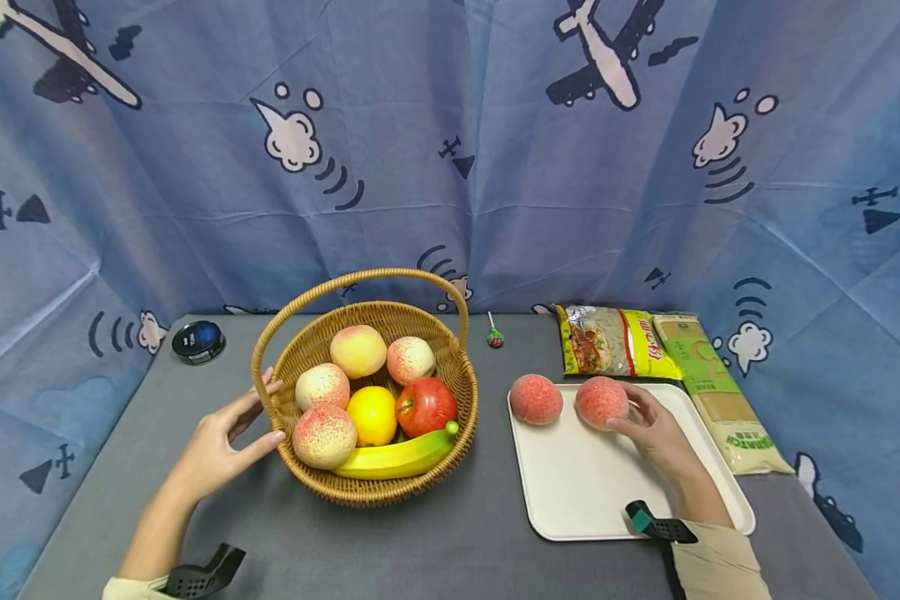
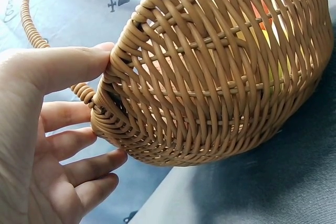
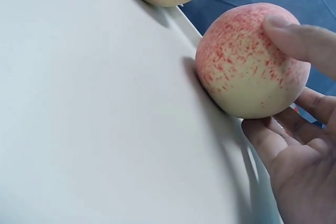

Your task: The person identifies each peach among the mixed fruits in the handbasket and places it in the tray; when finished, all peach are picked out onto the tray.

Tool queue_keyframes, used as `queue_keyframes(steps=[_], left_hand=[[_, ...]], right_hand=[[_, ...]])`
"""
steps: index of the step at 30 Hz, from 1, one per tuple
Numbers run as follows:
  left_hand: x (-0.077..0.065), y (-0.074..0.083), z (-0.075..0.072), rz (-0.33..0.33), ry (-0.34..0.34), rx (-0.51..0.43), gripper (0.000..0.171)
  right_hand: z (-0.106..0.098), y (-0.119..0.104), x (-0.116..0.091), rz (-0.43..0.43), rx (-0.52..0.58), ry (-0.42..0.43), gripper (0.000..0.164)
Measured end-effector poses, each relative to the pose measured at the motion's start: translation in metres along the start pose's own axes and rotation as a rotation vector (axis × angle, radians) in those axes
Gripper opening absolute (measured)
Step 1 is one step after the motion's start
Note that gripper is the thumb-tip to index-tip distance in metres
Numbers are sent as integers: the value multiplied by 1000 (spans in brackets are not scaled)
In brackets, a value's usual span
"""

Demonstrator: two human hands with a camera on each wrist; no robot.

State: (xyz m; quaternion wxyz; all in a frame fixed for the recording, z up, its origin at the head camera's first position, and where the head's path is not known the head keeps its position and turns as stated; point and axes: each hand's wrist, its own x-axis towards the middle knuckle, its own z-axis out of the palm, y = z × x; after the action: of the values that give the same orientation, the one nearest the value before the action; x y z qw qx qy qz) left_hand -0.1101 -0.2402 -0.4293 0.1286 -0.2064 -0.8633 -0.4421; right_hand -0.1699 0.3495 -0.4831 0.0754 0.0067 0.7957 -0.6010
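Note:
On the white tray (image 1: 570,500), my right hand (image 1: 656,433) grips a pinkish-red peach (image 1: 602,402), thumb on one side and fingers on the other. The right wrist view shows this peach (image 3: 252,61) speckled red over cream, at the tray's edge. Another peach (image 1: 536,399) sits left of it. My left hand (image 1: 221,446) touches the left side of a wicker basket (image 1: 375,497) near its handle base, with thumb and fingers spread. Inside the basket are several peaches (image 1: 325,436), a red apple (image 1: 426,407), an orange (image 1: 372,415) and a banana (image 1: 397,460).
Behind the tray lies a yellow noodle packet (image 1: 607,342), with a long green-and-tan packet (image 1: 720,392) along its right side. A lollipop (image 1: 495,337) lies right of the basket, a dark round tin (image 1: 198,342) to its left. A patterned blue curtain (image 1: 390,150) closes off the back.

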Motion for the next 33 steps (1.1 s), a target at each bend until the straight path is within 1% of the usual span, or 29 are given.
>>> queue_keyframes(steps=[4, 9, 12, 14, 16, 18, 22, 28, 33], left_hand=[[0, 0, -1, 2, -2, -5, 61], [0, 0, -1, 6, 3, -7, 60], [0, 0, -1, 3, 3, -5, 60], [0, 0, -1, 0, -1, -4, 61], [0, -1, -1, -1, -2, -6, 61], [0, -1, 0, 2, -1, -12, 61], [0, 0, 0, 11, 4, -14, 61], [0, -1, 0, 10, 5, -12, 61], [-1, -2, 0, 10, 8, -3, 60]], right_hand=[[-1, 4, 1, 12, 43, -11, 71], [-2, 5, 3, 37, 84, -39, 79], [-3, 5, 3, 47, 93, -42, 83], [-3, 5, 3, 47, 94, -36, 83], [-3, 5, 2, 38, 97, -30, 82], [-4, 4, 1, 21, 73, -21, 81], [-6, 1, -2, -29, 54, -13, 85], [-8, -9, -7, -67, 39, 6, 88], [-4, -21, -12, -138, 13, 27, 86]])
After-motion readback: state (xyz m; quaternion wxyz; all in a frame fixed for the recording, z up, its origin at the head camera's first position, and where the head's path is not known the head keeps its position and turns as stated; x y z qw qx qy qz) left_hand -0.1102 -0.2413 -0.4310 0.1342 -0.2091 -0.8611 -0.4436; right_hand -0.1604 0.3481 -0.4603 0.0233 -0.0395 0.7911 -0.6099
